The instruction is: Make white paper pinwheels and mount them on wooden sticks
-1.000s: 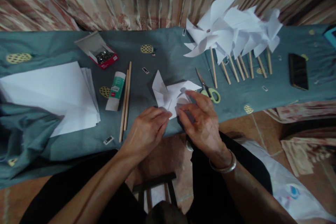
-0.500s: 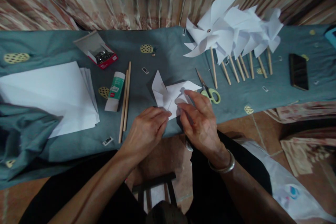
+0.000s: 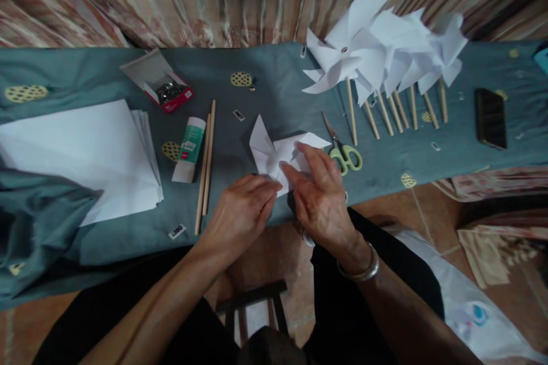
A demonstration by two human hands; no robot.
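A white paper pinwheel, partly folded, lies near the front edge of the cloth-covered table. One blade points up at its left and another toward the right. My left hand pinches its lower edge between thumb and fingers. Over its right side, my right hand has its fingers apart, the index fingertip pressing a flap near the centre. Part of the paper is hidden beneath that hand. Just right of it lie scissors with green handles.
Finished pinwheels on wooden sticks lie at the back right, left of a phone. To my left are two wooden sticks, a glue stick, an open box of small metal pieces and a paper stack.
My right index finger has moved left and pressed down onto the flap near the centre, flattening it. My left hand keeps its pinch. The view has shifted slightly.
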